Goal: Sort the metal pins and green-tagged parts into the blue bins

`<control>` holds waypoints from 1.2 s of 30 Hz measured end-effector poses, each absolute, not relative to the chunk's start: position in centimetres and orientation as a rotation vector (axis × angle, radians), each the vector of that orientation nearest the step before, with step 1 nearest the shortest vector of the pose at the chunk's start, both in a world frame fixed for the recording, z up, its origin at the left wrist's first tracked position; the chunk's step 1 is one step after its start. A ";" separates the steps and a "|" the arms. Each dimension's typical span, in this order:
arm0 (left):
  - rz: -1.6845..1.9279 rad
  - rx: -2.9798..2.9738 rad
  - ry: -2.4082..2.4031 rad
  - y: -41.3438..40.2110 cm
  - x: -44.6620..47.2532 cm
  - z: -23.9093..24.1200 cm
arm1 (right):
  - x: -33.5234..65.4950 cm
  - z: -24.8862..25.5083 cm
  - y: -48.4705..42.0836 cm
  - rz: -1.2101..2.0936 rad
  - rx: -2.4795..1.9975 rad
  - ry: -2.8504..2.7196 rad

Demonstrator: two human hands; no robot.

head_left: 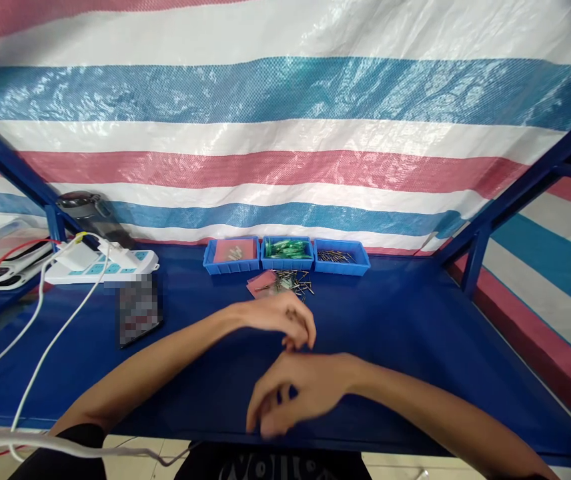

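My left hand (285,319) is held over the middle of the blue table, its fingers curled down and closed; what they hold, if anything, is hidden. Nearer the table's front edge, my right hand (300,390) is bent at the wrist and slightly blurred. Its fingers are loosely curved with gaps between them, and nothing shows in them. Just beyond my left hand lies a loose pile of small dark metal pins or pen-like parts (301,281). Beside the pile is a pink packet (264,283), with small clear pieces partly hidden behind my hand.
Three blue bins line the back: one with pink material (235,249) and pale pieces, one with green parts (288,249), one with dark metal pins (334,257). At left are a power strip (108,267), white cables, a blurred phone-like slab (139,310) and a dark bottle (93,213).
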State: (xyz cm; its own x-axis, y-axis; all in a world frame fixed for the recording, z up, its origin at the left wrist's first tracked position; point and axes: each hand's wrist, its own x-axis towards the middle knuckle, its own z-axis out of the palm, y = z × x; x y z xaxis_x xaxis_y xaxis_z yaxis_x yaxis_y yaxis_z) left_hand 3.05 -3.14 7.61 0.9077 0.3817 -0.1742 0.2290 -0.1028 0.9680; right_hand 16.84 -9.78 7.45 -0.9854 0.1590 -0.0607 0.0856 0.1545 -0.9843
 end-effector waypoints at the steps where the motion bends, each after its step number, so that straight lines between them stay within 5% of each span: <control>1: 0.333 1.755 0.620 -2.0 2.4 7.5 | 17.0 7.0 -8.7 1.925 -0.410 -2.262; 4: 0.632 2.165 1.086 1.0 0.8 6.9 | 17.4 5.1 -5.1 1.255 -0.851 -2.134; 9: 0.101 2.705 1.396 2.2 -0.4 6.4 | 18.3 1.9 -1.0 0.577 -1.107 -2.005; 15: -0.164 2.697 1.524 2.0 -1.1 6.2 | 19.2 0.0 0.0 0.472 -1.133 -1.899; 36: -0.163 2.823 1.497 2.5 0.2 4.2 | 19.4 -0.8 0.0 0.452 -1.101 -1.943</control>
State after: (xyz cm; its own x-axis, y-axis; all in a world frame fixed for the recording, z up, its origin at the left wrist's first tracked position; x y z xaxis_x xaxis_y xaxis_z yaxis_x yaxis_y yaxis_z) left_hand 0.15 2.53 4.24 0.5575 0.8278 -0.0627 0.8220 -0.5610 -0.0985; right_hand 19.36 -0.02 -0.78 -0.2647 0.8307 0.4898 0.5293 0.5497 -0.6463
